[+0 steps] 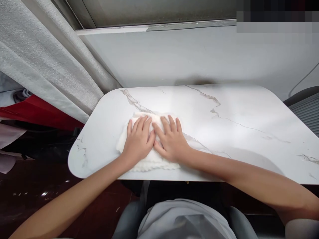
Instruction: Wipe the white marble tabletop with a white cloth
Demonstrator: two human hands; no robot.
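A white, fluffy cloth (152, 164) with a scalloped edge lies folded on the white marbled table (239, 109), close to its front edge. My left hand (139, 137) rests flat on the left part of the cloth, its fingers stretched out and pointing away from me. Flat on the right part lies my right hand (171, 139), fingers spread. The two thumbs nearly meet in the middle. Both palms cover much of the cloth, so its centre is hidden.
A light grey curtain (54, 49) hangs at the left, beside red fabric (45, 111). Behind the table stands a pale wall (154, 56) below a window ledge. A grey ribbed chair back (307, 111) is at the right, near a thin cable (302, 79).
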